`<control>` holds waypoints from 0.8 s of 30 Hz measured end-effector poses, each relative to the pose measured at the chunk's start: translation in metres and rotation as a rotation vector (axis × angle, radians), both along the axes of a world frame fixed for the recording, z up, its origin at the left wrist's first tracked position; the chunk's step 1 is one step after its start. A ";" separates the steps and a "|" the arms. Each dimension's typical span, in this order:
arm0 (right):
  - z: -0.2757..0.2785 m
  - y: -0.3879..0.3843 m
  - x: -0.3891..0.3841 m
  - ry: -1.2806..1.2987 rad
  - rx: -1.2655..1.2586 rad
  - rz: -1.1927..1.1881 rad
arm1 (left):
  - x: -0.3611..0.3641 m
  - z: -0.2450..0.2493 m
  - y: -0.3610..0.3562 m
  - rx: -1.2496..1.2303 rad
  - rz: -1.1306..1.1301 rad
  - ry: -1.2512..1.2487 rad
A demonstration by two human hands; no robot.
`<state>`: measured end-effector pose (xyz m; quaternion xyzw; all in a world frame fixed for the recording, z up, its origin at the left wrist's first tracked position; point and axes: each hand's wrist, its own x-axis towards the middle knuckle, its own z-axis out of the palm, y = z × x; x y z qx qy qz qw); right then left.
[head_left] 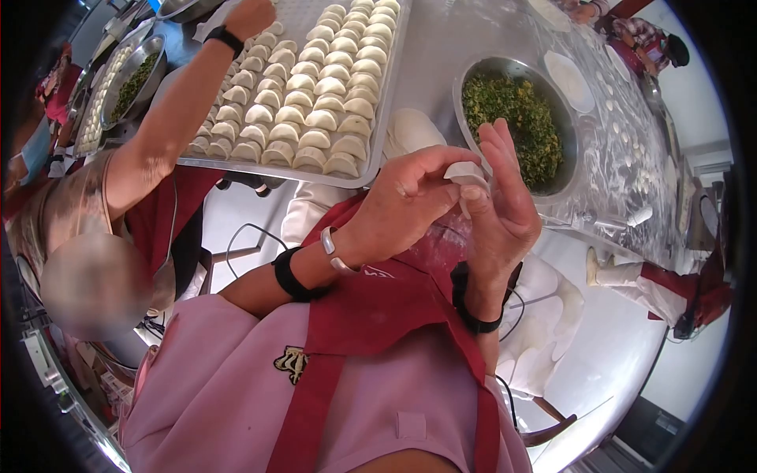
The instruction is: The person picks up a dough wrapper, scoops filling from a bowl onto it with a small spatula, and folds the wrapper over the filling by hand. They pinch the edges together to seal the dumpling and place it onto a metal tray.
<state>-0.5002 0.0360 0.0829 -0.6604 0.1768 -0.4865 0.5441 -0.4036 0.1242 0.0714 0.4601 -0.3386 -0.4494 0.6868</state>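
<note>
Between my two hands, above the table's near edge, is a small white dumpling (467,173) with its dough folded over. My left hand (406,201), with a silver bracelet and a black band at the wrist, pinches its left side with thumb and forefinger. My right hand (505,197) presses the other side with its thumb, the longer fingers pointing up. Just beyond my hands stands a metal bowl (574,150) of chopped green and yellow filling (512,106). Pale round wrappers (414,131) lie left of the bowl, partly hidden behind my left hand.
A metal tray (371,169) with rows of finished dumplings (327,94) lies ahead on the left. A co-worker's arm (169,130) reaches over its far left part. Floury plastic (623,158) covers the table on the right, with a white dough piece (569,81) there. Other people work farther off.
</note>
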 end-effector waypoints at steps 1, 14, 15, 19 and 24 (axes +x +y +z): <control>-0.004 -0.003 -0.002 0.027 -0.072 0.016 | -0.001 -0.002 0.000 -0.013 0.012 -0.010; -0.006 -0.002 -0.002 0.043 -0.071 0.035 | 0.000 0.010 0.002 -0.086 -0.137 0.426; -0.014 -0.009 -0.004 0.068 -0.177 0.047 | 0.000 0.012 0.002 -0.099 -0.141 0.428; -0.019 -0.023 -0.013 0.233 -0.441 0.048 | 0.003 0.015 0.001 -0.098 -0.190 0.434; -0.012 -0.015 -0.003 0.194 -0.282 0.022 | 0.009 0.008 -0.006 -0.062 -0.181 0.494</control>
